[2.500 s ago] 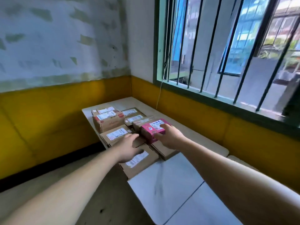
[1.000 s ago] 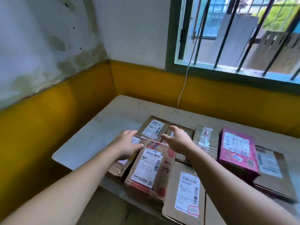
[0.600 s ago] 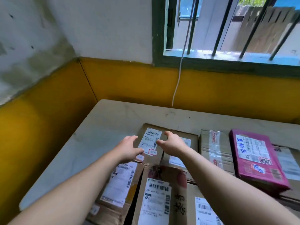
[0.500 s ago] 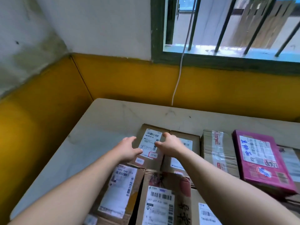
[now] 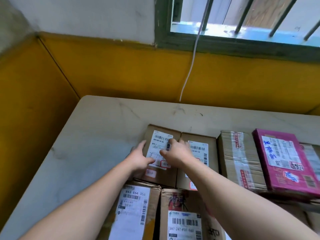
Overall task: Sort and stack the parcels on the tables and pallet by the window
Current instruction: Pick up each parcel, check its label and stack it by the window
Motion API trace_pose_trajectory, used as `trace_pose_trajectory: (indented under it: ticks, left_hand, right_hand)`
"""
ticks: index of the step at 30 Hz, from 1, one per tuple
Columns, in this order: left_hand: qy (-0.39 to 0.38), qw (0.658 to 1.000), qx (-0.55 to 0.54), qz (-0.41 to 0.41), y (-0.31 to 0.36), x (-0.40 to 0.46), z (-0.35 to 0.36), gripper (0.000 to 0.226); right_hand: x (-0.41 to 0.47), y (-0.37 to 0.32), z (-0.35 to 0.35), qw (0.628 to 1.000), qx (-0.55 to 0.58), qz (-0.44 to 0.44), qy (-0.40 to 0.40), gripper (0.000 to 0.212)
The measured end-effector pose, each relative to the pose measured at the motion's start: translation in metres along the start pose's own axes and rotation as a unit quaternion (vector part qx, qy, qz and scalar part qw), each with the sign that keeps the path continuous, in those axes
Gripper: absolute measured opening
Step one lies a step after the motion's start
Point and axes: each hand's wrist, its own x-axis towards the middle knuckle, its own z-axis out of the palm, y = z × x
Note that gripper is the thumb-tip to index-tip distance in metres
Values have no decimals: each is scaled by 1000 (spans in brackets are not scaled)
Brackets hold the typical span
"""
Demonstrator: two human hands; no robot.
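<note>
Several labelled cardboard parcels lie packed together on a pale table (image 5: 97,135). Both my hands are on the far-left brown parcel (image 5: 161,139), which carries a white shipping label. My left hand (image 5: 139,159) clasps its left edge, thumb lying across the label. My right hand (image 5: 174,153) has its fingers curled into the seam on the parcel's right side, against the neighbouring brown parcel (image 5: 199,149). To the right sit a taped cardboard box (image 5: 240,158) and a pink box (image 5: 284,160). Two more parcels (image 5: 133,210) (image 5: 183,222) lie nearest me, partly under my forearms.
The table stands in a corner, with yellow wall (image 5: 121,70) behind and to the left. A white cable (image 5: 190,66) hangs from the barred window (image 5: 225,44) down behind the table. Bare tabletop lies left of and behind the parcels.
My view has moved closer and lower over the table. Both hands have reached forward from the nearer parcels and closed onto the sides of the far-left brown parcel.
</note>
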Motion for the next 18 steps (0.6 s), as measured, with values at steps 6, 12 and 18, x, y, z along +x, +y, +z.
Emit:
trace_pose_trajectory:
  ticks: [6,12,18]
  left_hand:
    - [39,996,-51,57,6,-16,-11,80]
    - [63,966,-214,128,25,-43,-40,71]
    - [35,922,-314,223,55,-108,-48,51]
  right_hand:
    - [-3,1,-8,994,108,12,0,61]
    - [-28,6,-39,943,327,-4,61,71]
    - [-87,0,-71,884,425,-89,172,77]
